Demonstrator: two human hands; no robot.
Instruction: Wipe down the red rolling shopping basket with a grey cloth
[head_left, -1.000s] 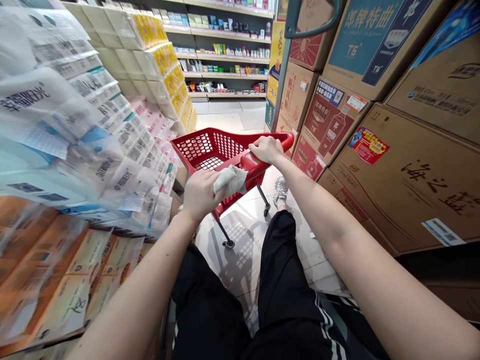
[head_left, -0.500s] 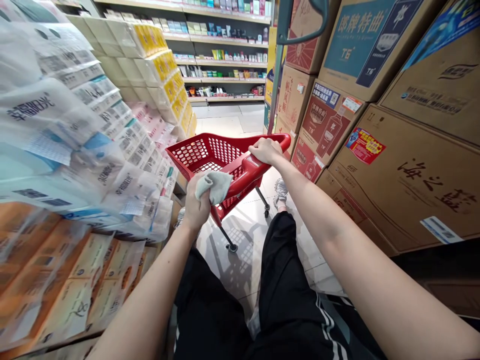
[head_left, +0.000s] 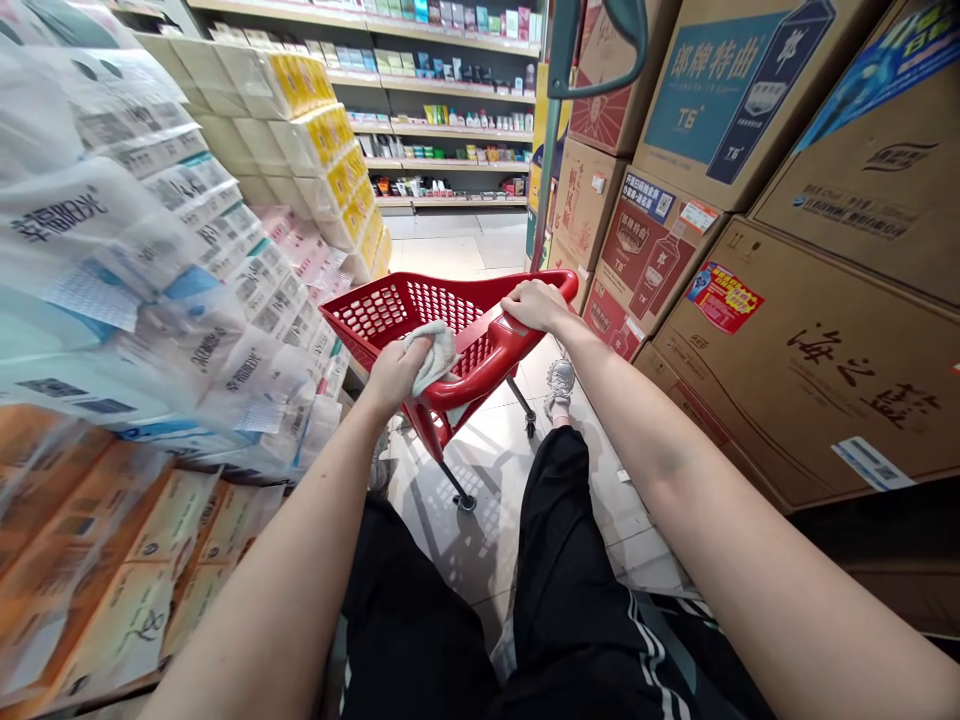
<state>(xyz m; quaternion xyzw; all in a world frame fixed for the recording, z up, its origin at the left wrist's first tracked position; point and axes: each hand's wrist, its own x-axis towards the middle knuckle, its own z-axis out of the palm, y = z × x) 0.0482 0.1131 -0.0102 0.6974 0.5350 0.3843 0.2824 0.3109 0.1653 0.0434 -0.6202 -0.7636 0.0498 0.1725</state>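
A small red shopping cart stands on the tiled aisle floor in front of me. My right hand is closed around the right end of its red handle bar. My left hand is closed on a pale grey cloth and presses it against the rear rim of the basket, left of the handle's middle. The basket's inside looks bare where it shows. My black trousers and one grey shoe show below the cart.
Stacked packs of tissue and paper rolls line the left side. Piled cardboard liquor cartons wall the right side. Shelves of small goods cross the far end of the aisle. Tiled floor runs ahead of the cart.
My left hand has carried the cloth leftward and up along the cart's rear rim. The right hand has kept its grip on the handle. The cart has shifted slightly left.
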